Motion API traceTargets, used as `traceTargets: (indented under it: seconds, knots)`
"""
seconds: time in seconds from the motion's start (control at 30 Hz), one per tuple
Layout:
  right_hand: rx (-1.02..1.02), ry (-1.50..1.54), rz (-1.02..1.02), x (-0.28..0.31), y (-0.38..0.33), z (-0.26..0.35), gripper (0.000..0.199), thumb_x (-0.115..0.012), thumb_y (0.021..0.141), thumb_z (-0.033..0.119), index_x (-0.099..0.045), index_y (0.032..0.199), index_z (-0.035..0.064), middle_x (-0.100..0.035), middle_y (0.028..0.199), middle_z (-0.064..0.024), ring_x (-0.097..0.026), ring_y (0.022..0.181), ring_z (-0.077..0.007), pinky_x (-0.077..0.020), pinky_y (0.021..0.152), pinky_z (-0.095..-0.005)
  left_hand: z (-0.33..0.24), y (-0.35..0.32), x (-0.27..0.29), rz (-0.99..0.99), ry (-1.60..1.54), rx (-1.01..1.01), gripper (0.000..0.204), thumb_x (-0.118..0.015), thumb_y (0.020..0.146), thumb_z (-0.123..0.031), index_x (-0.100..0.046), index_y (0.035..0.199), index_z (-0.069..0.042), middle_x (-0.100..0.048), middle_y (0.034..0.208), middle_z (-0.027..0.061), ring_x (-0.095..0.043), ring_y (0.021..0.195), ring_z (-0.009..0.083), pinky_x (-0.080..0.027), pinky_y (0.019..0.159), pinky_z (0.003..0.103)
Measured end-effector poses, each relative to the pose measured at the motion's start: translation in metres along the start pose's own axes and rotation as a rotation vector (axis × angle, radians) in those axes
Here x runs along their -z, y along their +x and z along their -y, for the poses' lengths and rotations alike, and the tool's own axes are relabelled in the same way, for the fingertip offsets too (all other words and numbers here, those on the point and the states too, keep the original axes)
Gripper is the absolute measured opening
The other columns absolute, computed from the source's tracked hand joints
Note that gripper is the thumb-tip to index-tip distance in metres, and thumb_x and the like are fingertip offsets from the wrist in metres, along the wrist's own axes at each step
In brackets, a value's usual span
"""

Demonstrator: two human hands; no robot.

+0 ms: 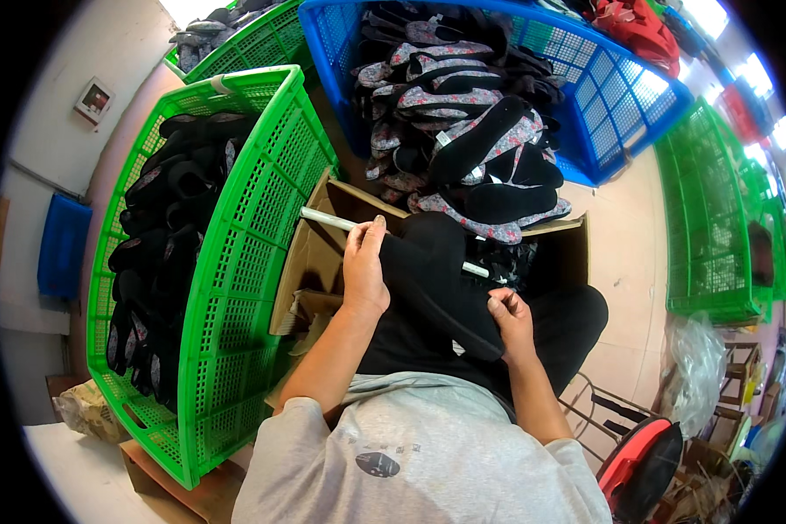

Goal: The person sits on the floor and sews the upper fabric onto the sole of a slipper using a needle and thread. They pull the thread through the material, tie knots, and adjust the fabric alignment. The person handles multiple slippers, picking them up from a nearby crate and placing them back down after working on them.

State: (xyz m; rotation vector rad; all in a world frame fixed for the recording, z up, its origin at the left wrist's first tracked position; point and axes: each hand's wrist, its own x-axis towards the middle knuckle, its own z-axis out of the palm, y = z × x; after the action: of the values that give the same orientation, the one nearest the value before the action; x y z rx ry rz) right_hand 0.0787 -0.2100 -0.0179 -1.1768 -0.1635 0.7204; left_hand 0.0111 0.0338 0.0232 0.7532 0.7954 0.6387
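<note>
white rod (330, 219) hidden mid-length, rear green crate (260, 37) cut off, wall notice (94, 100) illegible

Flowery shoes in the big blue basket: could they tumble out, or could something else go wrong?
Maybe! The flowery shoes are heaped past the near side of the blue basket, so some might slide toward the open cardboard box.
The black shoe pinched by the right hand lies over a white rod, beside the left hand, so it could snag.
</note>
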Motion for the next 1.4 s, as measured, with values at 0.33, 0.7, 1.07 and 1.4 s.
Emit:
traceTargets:
  seconds: [0.33, 0.7, 1.07, 1.4]
  knots:
    - [-0.296, 0.103, -0.189, 0.012, 0.012, -0.034, 0.015, -0.072, 0.091, 0.020, -0.063, 0.091, 0.0083, -0.062, 0.077, 0.0018, -0.056, 0.064, -0.0076, -0.0488, 0.060, -0.0236, 0.010, -0.005, -0.001, -0.008, 0.152, -0.133, 0.020, -0.064, 0.096, -0.024, -0.058, 0.082, -0.011, -0.045, 0.074, -0.0082, -0.036, 0.068, 0.0033, -0.031, 0.062, 0.021]
    - [-0.127, 0.115, -0.192, -0.012, 0.005, -0.023, 0.013, -0.067, 0.094, 0.020, -0.062, 0.097, 0.0084, -0.064, 0.084, 0.0001, -0.058, 0.072, -0.0074, -0.0491, 0.069, -0.0243, -0.012, -0.020, -0.017, -0.020, 0.069, -0.281, 0.022, -0.060, 0.098, -0.020, -0.057, 0.078, -0.010, -0.046, 0.073, -0.0083, -0.038, 0.070, 0.0019, -0.032, 0.065, 0.020]
    - [-0.512, 0.322, -0.069, 0.010, 0.001, -0.032, 0.035, -0.040, 0.104, 0.034, -0.057, 0.098, 0.0035, -0.063, 0.072, -0.0137, -0.038, 0.040, -0.0114, -0.0255, 0.039, -0.0232, -0.022, -0.029, -0.009, 0.351, -0.102, -0.579, 0.027, -0.050, 0.097, -0.017, -0.045, 0.073, -0.006, -0.044, 0.074, 0.0036, -0.044, 0.075, 0.0170, -0.040, 0.079, 0.032]
    - [-0.312, 0.434, -0.062, 0.021, -0.002, -0.033, 0.032, -0.045, 0.104, 0.036, -0.056, 0.106, 0.0056, -0.063, 0.079, -0.0075, -0.040, 0.044, -0.0108, -0.0302, 0.042, -0.0228, -0.026, -0.029, 0.003, 0.466, -0.137, -0.327, 0.010, -0.055, 0.094, -0.012, -0.057, 0.089, -0.003, -0.056, 0.090, 0.0059, -0.054, 0.102, 0.0208, -0.043, 0.096, 0.036]
